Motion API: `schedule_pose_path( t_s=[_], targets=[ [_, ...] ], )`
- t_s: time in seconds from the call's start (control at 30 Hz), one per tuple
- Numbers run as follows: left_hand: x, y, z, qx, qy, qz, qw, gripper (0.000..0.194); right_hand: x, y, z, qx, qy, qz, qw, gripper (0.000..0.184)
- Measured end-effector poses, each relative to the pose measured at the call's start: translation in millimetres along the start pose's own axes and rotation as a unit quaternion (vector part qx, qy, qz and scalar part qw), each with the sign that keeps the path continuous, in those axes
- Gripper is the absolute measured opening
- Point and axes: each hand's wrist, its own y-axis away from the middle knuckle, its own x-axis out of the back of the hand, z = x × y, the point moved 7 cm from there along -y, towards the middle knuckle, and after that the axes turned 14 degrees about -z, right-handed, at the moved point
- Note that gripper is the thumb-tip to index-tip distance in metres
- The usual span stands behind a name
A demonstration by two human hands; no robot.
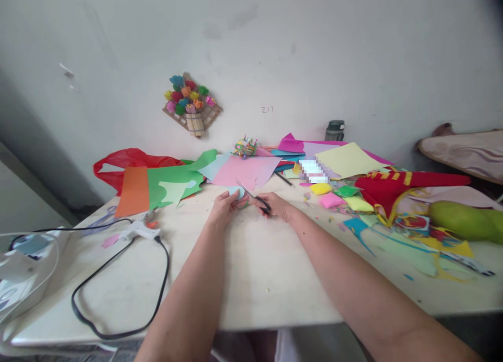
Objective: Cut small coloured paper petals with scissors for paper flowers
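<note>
Two bare hands meet above a pale table (243, 283), working close together. The left hand (226, 206) pinches a small piece of light blue paper (236, 193) between thumb and fingers, its upper edge standing clear of the grip. Just to the right of that pinch, the right hand (274, 206) is closed around the black handles of a pair of scissors (263, 203), whose thin blades point away and leftward, beside the paper; whether they touch it cannot be told. The paper looks light, thin and easily creased or torn, so it is best pinched gently near an edge, clear of the blades. The scissors look stiff and light, safest held by the handle loops. Just beyond the grip lies a pink sheet (247, 169); nearer to the left hand than to the right is a white glue gun (144, 229); right of the right hand are small colourful packets (331, 200).
</note>
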Motion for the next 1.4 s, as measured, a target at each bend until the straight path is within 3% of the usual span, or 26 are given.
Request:
schedule_pose_path(
  t_s=[0.57, 1.4],
  targets=[
    [2.9, -1, 0, -0.024, 0.06, 0.056, 0.996, 0.01, 2, -10, 8, 0.036, -0.009, 0.004, 0.999, 0.036],
    [4.2, -3, -5, -0.033, 0.091, 0.064, 0.993, 0.007, 0, -11, 6, 0.034, -0.001, 0.023, 0.999, 0.032]
  ],
)
